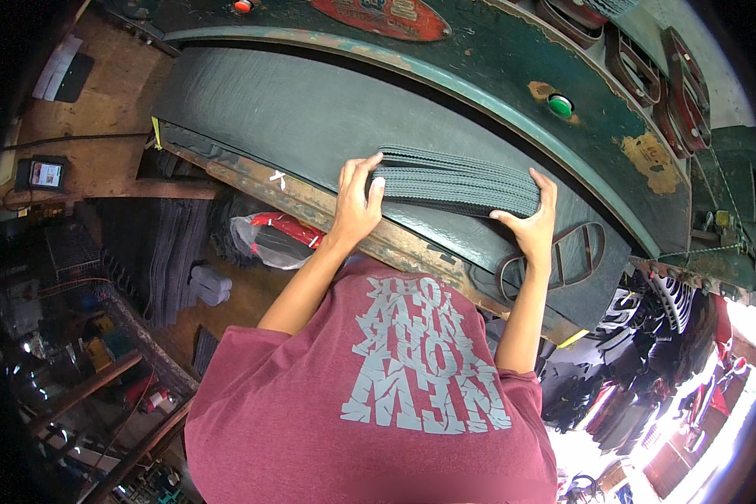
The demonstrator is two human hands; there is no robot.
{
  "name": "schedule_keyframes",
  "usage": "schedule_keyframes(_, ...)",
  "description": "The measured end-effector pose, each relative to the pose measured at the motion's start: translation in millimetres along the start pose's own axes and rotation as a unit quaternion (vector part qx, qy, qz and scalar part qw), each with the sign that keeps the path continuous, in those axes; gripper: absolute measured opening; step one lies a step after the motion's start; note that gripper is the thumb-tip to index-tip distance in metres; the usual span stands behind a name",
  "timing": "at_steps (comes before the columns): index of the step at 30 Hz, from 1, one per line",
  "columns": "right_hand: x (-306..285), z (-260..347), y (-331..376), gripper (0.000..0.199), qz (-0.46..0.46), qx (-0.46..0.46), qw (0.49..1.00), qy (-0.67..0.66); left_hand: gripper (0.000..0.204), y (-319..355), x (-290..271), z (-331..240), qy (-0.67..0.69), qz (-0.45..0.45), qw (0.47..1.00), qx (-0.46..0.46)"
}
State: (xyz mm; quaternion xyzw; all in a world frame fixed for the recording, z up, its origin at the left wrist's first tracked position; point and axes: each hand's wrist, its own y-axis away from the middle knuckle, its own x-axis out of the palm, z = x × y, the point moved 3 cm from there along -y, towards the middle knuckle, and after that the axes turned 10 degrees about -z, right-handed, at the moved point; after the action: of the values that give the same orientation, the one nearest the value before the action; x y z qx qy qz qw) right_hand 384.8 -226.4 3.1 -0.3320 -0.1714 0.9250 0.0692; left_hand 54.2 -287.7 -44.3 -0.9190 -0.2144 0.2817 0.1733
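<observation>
We are at a dark green machine (496, 67), whose curved beam runs along the far edge of the grey slab (277, 109) and bounds reach on that side. The slab stretches lengthwise across our front, and its widest open room lies over its left half; only a narrow margin shows between the work and its far edge. Along the slab's near edge runs a worn, scuffed rail (307, 200), with our maroon T-shirt (428, 458) close on the near side of it.

Over the right half of the slab, slanting much as the slab does, is a stack of ridged grey strips (458, 181), with a black layer along its near side; we cannot tell whether it rests fully on the slab. It sits between our two hands. Our left hand (359, 206) curls at the stack's left end, thumb and forefinger tips touching it; our right hand (533, 231) is bent round the right end, thumb at the near corner and fingers at the far one, so together they grip the stack from both ends.

At the slab's right end lies a rounded band frame (561, 259) with crossbars, partly behind our right forearm. Beyond the slab's far edge, on the machine, sits a green push button (560, 105).
</observation>
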Motion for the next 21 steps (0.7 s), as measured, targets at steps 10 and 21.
schedule_keyframes(10, 0, 3, -1, 0.102, 0.004, 0.009, 1.000, -0.013, 0.032, -5, 0, 1, 0.010, 0.022, 1.000, -0.006)
schedule_keyframes(21, 0, -1, 0, 0.103, -0.001, 0.005, 1.000, -0.021, 0.034, -13, 4, 15, 0.012, 0.040, 0.998, 0.040)
